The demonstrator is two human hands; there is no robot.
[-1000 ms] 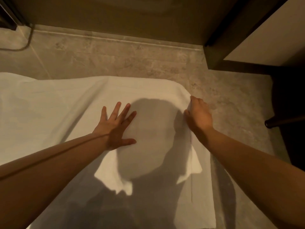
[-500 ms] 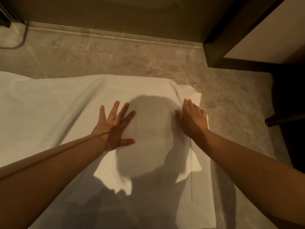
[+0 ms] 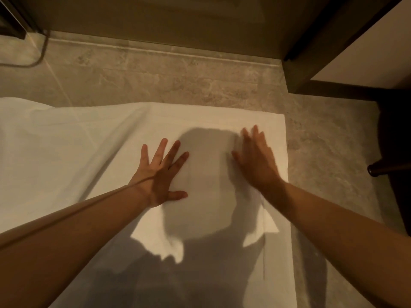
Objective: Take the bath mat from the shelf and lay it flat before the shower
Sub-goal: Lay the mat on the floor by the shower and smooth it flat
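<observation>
The white bath mat (image 3: 93, 152) lies spread on the tiled floor (image 3: 178, 81) just short of the shower threshold, its long axis running left to right, and both hands rest on its right-hand part with fingers open and flat, gripping nothing. The right hand (image 3: 258, 161) is nearer the mat's right edge, the left hand (image 3: 159, 174) nearer the creased left stretch. A second ago the right hand pinched that far right corner, which was rounded under; now the corner lies square.

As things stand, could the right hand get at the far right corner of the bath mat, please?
Probably yes. The right hand lies flat on the bath mat, and the far right corner sits just beyond its fingertips, with nothing on the mat between them.
</observation>
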